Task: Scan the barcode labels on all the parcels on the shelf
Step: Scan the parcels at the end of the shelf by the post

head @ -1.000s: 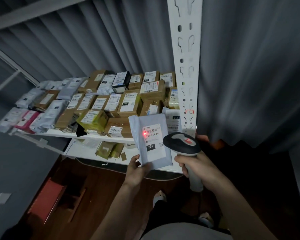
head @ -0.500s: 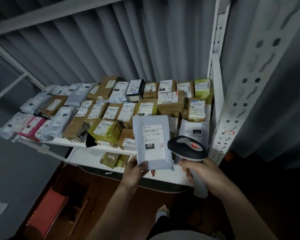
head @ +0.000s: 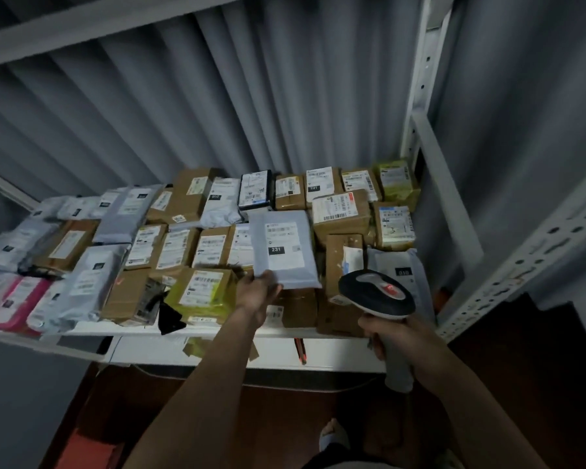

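White steel shelf (head: 217,331) is being occupied edge to edge by cardboard and poly-bag parcels (head: 180,245), labels up; which are already scanned is not being shown, so most are being judged outstanding. Grey mailer marked 231 (head: 283,248) is being pinched at its lower corner by the left hand (head: 256,294), above the pile. Barcode scanner (head: 378,294) is being gripped by the right hand (head: 398,338), aimed at nothing. Overlapping parcels are being judged the obstruction.

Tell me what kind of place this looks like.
Probably a parcel pickup or sorting room. A white metal shelf is packed with labelled parcels, the left hand holds a grey mailer marked 231, and the right hand grips a barcode scanner.
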